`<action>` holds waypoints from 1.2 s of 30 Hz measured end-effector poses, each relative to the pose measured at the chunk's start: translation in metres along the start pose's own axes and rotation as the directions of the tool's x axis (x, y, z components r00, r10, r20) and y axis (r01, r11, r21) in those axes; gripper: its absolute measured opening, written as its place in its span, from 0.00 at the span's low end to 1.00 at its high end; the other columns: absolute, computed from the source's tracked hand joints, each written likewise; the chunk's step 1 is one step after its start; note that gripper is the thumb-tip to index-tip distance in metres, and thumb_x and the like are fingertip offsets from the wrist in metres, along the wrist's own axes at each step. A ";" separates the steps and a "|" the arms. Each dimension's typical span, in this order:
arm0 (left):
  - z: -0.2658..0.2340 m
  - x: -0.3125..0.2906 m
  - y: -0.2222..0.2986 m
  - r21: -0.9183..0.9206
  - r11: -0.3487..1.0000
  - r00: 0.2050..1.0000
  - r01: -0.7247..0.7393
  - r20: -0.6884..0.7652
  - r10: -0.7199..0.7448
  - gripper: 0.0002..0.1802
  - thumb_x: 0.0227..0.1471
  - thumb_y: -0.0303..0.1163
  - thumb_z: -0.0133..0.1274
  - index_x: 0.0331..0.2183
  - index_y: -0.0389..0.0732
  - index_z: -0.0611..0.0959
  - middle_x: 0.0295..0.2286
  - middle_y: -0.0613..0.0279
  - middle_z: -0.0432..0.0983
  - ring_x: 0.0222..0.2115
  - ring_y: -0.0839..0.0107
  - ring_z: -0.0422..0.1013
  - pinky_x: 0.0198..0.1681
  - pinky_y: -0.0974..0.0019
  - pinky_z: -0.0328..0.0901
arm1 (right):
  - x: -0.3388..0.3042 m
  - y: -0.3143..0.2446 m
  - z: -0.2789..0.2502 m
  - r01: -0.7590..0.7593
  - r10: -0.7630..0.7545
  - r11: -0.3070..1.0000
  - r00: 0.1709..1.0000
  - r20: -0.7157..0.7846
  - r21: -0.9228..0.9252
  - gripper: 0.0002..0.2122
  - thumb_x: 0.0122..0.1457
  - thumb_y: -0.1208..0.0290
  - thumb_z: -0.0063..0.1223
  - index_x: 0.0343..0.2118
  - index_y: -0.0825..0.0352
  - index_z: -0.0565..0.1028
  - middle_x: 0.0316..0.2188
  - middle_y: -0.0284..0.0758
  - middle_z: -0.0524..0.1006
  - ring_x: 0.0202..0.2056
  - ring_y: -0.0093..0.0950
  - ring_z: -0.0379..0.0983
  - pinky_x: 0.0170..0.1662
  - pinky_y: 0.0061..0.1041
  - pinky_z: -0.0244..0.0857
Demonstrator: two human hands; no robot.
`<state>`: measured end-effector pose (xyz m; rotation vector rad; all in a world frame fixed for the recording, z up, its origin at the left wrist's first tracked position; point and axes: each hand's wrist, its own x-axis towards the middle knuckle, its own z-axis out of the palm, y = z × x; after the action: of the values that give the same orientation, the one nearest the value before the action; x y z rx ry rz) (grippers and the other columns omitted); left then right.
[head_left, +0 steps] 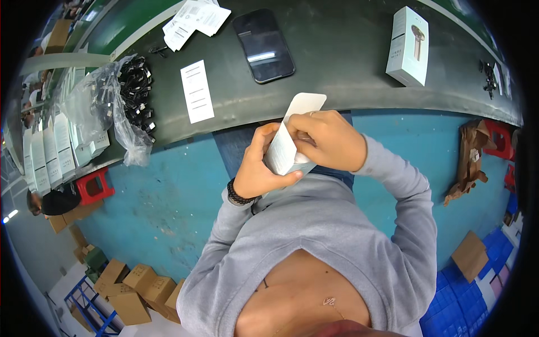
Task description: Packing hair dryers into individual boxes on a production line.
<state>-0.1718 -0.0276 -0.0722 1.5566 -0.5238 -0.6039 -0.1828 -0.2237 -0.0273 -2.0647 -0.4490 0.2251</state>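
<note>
My left hand (259, 163) is wrapped round a small white and pale green carton (282, 149), held just off the table's near edge. The carton's flap stands up and its top is open. Over that opening is my right hand (331, 137), its fingers bent into the carton. Something whitish shows under those fingers, but I cannot make out what it is. Beyond my hands a black smartphone (264, 48) lies on the dark table (337, 62). A printed white leaflet (197, 91) lies to its left.
A closed carton with a product picture (409, 48) stands at the right. Farther left are a leaflet pile (193, 21), black cables (135, 92) in a clear plastic bag (92, 104), and several upright cartons (50, 151). Red stools (94, 186) and cardboard boxes (140, 283) stand on the floor.
</note>
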 end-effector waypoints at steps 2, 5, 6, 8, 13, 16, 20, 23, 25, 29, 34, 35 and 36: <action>0.000 -0.002 -0.001 0.003 1.000 1.000 -0.017 -0.009 0.017 0.46 0.30 0.33 0.68 0.50 0.35 0.60 0.45 0.50 0.65 0.47 0.64 0.65 0.50 0.63 0.59 | -0.001 0.001 0.008 0.116 -0.155 0.969 0.973 -0.169 -0.220 0.09 0.42 0.78 0.54 0.30 0.67 0.73 0.24 0.39 0.73 0.26 0.36 0.72 0.30 0.31 0.65; 0.006 -0.005 -0.010 -0.001 0.995 0.990 -0.097 -0.103 0.097 0.44 0.32 0.33 0.67 0.49 0.37 0.60 0.47 0.49 0.63 0.45 0.62 0.66 0.48 0.62 0.61 | 0.007 -0.001 0.003 0.275 -0.392 0.883 0.877 -0.277 -0.380 0.08 0.41 0.78 0.54 0.29 0.67 0.73 0.26 0.38 0.73 0.28 0.34 0.72 0.29 0.31 0.65; 0.008 -0.006 -0.013 -0.006 0.987 0.971 -0.160 -0.182 0.157 0.42 0.32 0.34 0.67 0.48 0.40 0.61 0.48 0.48 0.61 0.44 0.60 0.67 0.46 0.62 0.63 | 0.006 -0.002 0.003 0.280 -0.396 0.882 0.876 -0.274 -0.380 0.08 0.41 0.78 0.54 0.29 0.67 0.73 0.26 0.38 0.73 0.28 0.34 0.72 0.29 0.31 0.65; 0.000 -0.002 -0.010 0.195 0.953 0.963 -0.233 -0.093 0.255 0.41 0.33 0.35 0.66 0.48 0.42 0.62 0.48 0.46 0.61 0.43 0.57 0.68 0.43 0.61 0.65 | 0.002 -0.004 0.003 0.105 -0.191 0.934 0.954 -0.229 -0.341 0.07 0.41 0.79 0.54 0.26 0.69 0.74 0.27 0.38 0.73 0.32 0.34 0.71 0.30 0.32 0.65; -0.004 -0.003 -0.015 0.403 0.857 0.937 -0.321 0.006 0.348 0.37 0.36 0.39 0.64 0.48 0.47 0.64 0.47 0.45 0.61 0.38 0.50 0.70 0.37 0.59 0.68 | 0.007 0.002 -0.016 0.169 -0.169 0.981 0.986 0.008 -0.097 0.06 0.45 0.78 0.54 0.28 0.71 0.76 0.33 0.40 0.75 0.33 0.37 0.72 0.32 0.30 0.66; -0.007 -0.005 -0.015 0.345 0.874 0.924 -0.341 -0.047 0.379 0.38 0.38 0.41 0.63 0.50 0.47 0.63 0.47 0.45 0.62 0.37 0.51 0.71 0.35 0.60 0.69 | 0.006 -0.009 -0.030 0.187 -0.186 0.981 0.982 -0.020 0.056 0.07 0.48 0.77 0.54 0.31 0.72 0.76 0.35 0.41 0.76 0.31 0.37 0.73 0.33 0.28 0.67; -0.005 -0.001 -0.002 0.412 0.833 0.915 -0.369 0.003 0.404 0.38 0.39 0.43 0.62 0.51 0.46 0.64 0.47 0.46 0.63 0.36 0.52 0.71 0.33 0.62 0.69 | 0.008 -0.012 -0.021 0.140 -0.163 0.985 0.944 -0.287 -0.097 0.09 0.45 0.77 0.56 0.31 0.69 0.76 0.28 0.39 0.77 0.30 0.34 0.74 0.34 0.26 0.67; -0.005 0.000 0.000 0.410 0.838 0.916 -0.361 -0.013 0.401 0.38 0.39 0.43 0.62 0.51 0.46 0.65 0.46 0.46 0.63 0.36 0.53 0.71 0.32 0.62 0.69 | 0.006 -0.007 -0.009 0.149 -0.234 0.943 0.933 -0.275 -0.297 0.08 0.43 0.79 0.56 0.30 0.68 0.76 0.28 0.37 0.76 0.31 0.34 0.74 0.35 0.26 0.66; -0.004 0.002 0.001 0.442 0.823 0.917 -0.357 -0.001 0.398 0.38 0.39 0.42 0.62 0.51 0.46 0.65 0.46 0.46 0.63 0.36 0.52 0.71 0.33 0.62 0.69 | 0.007 -0.006 -0.009 0.113 -0.192 0.929 0.961 -0.197 -0.353 0.08 0.42 0.79 0.56 0.29 0.68 0.76 0.29 0.36 0.76 0.33 0.33 0.73 0.36 0.27 0.66; -0.008 0.004 -0.002 0.391 0.863 0.923 -0.319 -0.079 0.377 0.37 0.40 0.40 0.60 0.52 0.45 0.64 0.46 0.45 0.62 0.37 0.52 0.71 0.35 0.62 0.68 | 0.012 -0.010 -0.026 0.212 -0.225 0.974 0.952 -0.207 -0.082 0.06 0.44 0.80 0.55 0.29 0.68 0.76 0.31 0.37 0.75 0.36 0.32 0.73 0.37 0.26 0.66; -0.009 0.015 0.008 0.404 0.827 0.880 -0.391 -0.099 0.465 0.36 0.41 0.40 0.59 0.52 0.42 0.65 0.46 0.43 0.62 0.37 0.50 0.71 0.35 0.60 0.67 | 0.006 -0.009 -0.043 0.131 -0.116 0.991 0.935 -0.335 0.021 0.08 0.44 0.79 0.58 0.30 0.69 0.77 0.32 0.38 0.75 0.38 0.31 0.71 0.37 0.27 0.65; -0.007 0.016 0.013 0.427 0.828 0.903 -0.362 -0.059 0.425 0.36 0.41 0.41 0.59 0.51 0.42 0.65 0.46 0.43 0.62 0.37 0.49 0.70 0.35 0.59 0.67 | 0.005 -0.007 -0.039 0.130 -0.123 0.992 0.931 -0.344 -0.003 0.08 0.44 0.79 0.58 0.30 0.69 0.77 0.32 0.38 0.75 0.38 0.31 0.71 0.37 0.27 0.65; -0.005 0.015 0.018 0.451 0.826 0.921 -0.339 -0.020 0.389 0.36 0.41 0.42 0.58 0.51 0.41 0.65 0.46 0.42 0.62 0.36 0.48 0.70 0.35 0.58 0.68 | 0.004 -0.008 -0.033 0.157 -0.188 0.979 0.942 -0.278 -0.130 0.07 0.44 0.79 0.58 0.30 0.68 0.77 0.33 0.38 0.75 0.38 0.32 0.71 0.37 0.27 0.64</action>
<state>-0.1567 -0.0346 -0.0548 1.8373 -0.8951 -0.0974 -0.1699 -0.2447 -0.0033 -2.1040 -0.4652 -0.2094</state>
